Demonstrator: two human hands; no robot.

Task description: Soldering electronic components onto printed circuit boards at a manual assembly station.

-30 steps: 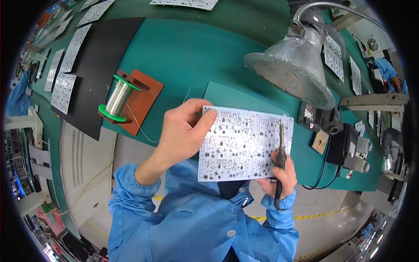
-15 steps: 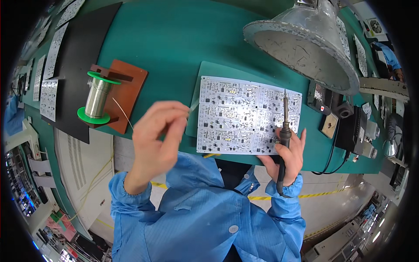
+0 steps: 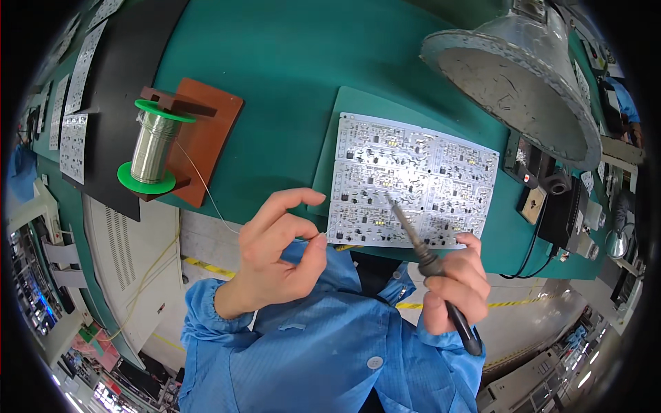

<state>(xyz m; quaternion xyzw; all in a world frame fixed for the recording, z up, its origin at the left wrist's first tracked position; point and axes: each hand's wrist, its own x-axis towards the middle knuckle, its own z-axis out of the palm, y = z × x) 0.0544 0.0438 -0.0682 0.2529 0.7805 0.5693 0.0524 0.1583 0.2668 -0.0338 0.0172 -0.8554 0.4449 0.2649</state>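
My right hand [image 3: 458, 286] is closed around the dark handle of a soldering iron [image 3: 427, 255], whose metal tip points up and left over a white circuit board panel [image 3: 385, 186]. The panel, covered with small components, lies on a green sheet [image 3: 329, 144]. Left of the panel's lower corner, my left hand [image 3: 286, 251] is closed, thumb and fingertip pinched together. A thin solder wire [image 3: 206, 187] runs from a spool with green flanges [image 3: 153, 148] to behind this hand; its end at the fingertips is too fine to make out. The spool sits on a brown stand [image 3: 206, 138].
A large worn metal hood [image 3: 516, 89] overhangs the far right. Beneath it stand a small box [image 3: 531, 201] and a black unit [image 3: 568, 213] with a cable [image 3: 527, 258]. More circuit boards [image 3: 74, 148] lie on a black mat [image 3: 113, 138] at left. The bench is green.
My right hand has drawn back from the panel's edge, tilting the iron leftward over the board. My left hand has moved down and right, away from the board's left edge. The whole view has shifted slightly.
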